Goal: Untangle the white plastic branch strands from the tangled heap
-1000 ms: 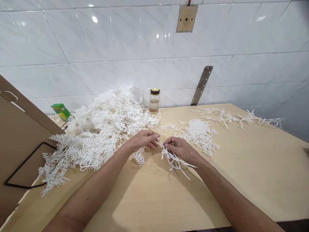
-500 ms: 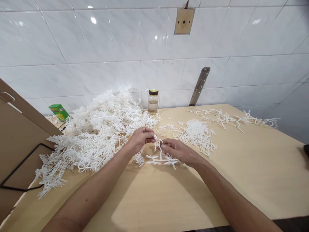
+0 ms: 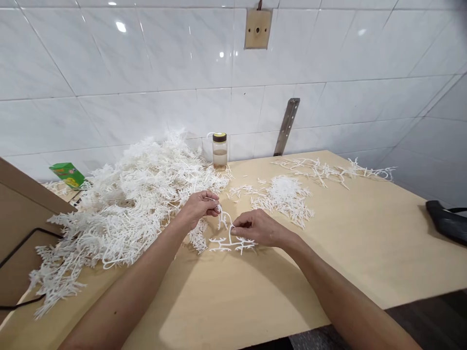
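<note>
A white branched plastic sprue [image 3: 230, 235] with small pointed pieces along its arms is held between my two hands, over the middle of the table. My left hand [image 3: 200, 210] is closed in a pinch at its upper end. My right hand [image 3: 259, 227] pinches its stem lower down, thumb against fingers. The lower arms of the sprue spread out just above or on the tabletop; which of the two I cannot tell. Left of my hands rises a big tangled heap of similar white sprues [image 3: 146, 194]. Beyond my right hand lies a pile of small loose white pieces [image 3: 288, 194].
Bare stripped runners [image 3: 328, 170] lie at the table's [image 3: 365, 233] back right. A lidded jar of liquid [image 3: 220, 153] stands by the tiled wall, near a leaning metal strip [image 3: 287, 127]. A green packet [image 3: 68, 175] and a cardboard box [image 3: 25, 209] are at left, a black object [image 3: 447, 221] at right.
The view has swung to the right, bringing more of the black object into sight. Both hands keep hold of the sprue, whose lower arms now show more clearly.
</note>
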The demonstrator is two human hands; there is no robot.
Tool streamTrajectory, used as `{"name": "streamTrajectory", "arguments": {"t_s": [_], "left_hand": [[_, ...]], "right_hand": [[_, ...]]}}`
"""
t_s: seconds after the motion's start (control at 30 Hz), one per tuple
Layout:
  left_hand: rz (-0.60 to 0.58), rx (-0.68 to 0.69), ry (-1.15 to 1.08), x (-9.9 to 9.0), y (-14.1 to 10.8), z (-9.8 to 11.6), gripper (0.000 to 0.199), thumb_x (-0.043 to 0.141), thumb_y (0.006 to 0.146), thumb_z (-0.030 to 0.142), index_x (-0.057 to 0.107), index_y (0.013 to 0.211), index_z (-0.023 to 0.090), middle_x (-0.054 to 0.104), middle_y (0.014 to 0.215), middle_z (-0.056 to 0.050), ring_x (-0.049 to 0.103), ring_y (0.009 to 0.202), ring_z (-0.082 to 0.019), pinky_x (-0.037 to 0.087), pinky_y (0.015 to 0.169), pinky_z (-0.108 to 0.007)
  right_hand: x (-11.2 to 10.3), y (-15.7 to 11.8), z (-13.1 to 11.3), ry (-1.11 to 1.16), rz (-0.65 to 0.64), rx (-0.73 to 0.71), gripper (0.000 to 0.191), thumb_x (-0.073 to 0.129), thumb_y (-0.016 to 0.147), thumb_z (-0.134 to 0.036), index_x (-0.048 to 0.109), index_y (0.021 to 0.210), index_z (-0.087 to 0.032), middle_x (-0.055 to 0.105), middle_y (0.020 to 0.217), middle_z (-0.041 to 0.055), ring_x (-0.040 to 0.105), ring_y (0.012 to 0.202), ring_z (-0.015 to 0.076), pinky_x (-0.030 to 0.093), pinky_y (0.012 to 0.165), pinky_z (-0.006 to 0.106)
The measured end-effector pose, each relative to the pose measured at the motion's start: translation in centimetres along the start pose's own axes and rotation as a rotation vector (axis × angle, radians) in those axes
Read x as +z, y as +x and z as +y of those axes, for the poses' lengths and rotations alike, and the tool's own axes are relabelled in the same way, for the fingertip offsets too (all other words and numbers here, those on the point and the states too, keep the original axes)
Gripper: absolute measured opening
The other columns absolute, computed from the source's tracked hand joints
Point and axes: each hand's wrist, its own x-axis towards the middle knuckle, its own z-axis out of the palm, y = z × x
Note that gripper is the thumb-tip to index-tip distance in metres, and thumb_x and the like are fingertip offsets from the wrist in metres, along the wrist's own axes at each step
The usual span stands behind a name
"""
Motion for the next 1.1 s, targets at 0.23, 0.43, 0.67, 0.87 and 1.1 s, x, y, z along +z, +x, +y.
{"name": "streamTrajectory", "arguments": {"t_s": [0.23,0.43,0.67,0.87,1.1], "left_hand": [[-0.089,-0.084,0.124,0.5,0.0,-0.5,0.016,0.076,0.07,0.02,0.065,0.08,0.013,0.069,0.074,-0.006,0.065,0.059,-0.012,0.054,0.064,-0.027],[-0.08,-0.06,0.176,-0.1,0.2,-0.6,0.027,0.079,0.07,0.036,0.065,0.078,0.013,0.07,0.075,-0.007,0.064,0.061,-0.013,0.052,0.06,-0.026],[-0.199,-0.101,0.138,0.5,-0.8,0.0,0.05,0.072,0.073,0.059,0.064,0.089,0.013,0.069,0.091,-0.013,0.068,0.069,-0.018,0.054,0.061,-0.03],[-0.359,-0.093,0.087,1.8,-1.6,-0.2,0.047,0.08,0.07,0.046,0.066,0.103,0.015,0.071,0.093,-0.012,0.067,0.067,-0.016,0.052,0.058,-0.027],[-0.049,-0.036,-0.108,1.6,-0.3,-0.8,0.028,0.083,0.065,0.02,0.067,0.086,0.012,0.069,0.075,-0.005,0.064,0.068,-0.013,0.051,0.06,-0.025]], "right_hand": [[0.2,-0.3,-0.8,0.026,-0.075,-0.07,0.031,0.067,0.08,-0.049,0.072,0.067,-0.021,0.059,0.059,-0.0014,0.05,0.056,0.0109,0.037,0.053,0.023],[-1.7,0.4,1.5,0.296,0.155,0.24,0.044,0.066,0.077,-0.06,0.068,0.069,-0.017,0.065,0.064,0.0032,0.053,0.052,0.0116,0.044,0.047,0.025],[-3.5,0.4,3.0,0.444,0.168,0.295,0.039,0.076,0.073,-0.052,0.065,0.075,-0.015,0.071,0.074,0.0067,0.063,0.059,0.0126,0.051,0.055,0.024],[-0.3,1.2,1.7,0.443,0.09,0.277,0.039,0.073,0.076,-0.053,0.065,0.082,-0.016,0.072,0.073,0.0065,0.068,0.063,0.017,0.056,0.058,0.029],[-1.3,0.4,1.6,0.122,0.377,0.1,0.054,0.064,0.084,-0.053,0.058,0.124,-0.019,0.066,0.117,0.014,0.066,0.1,0.0244,0.057,0.079,0.039]]}}
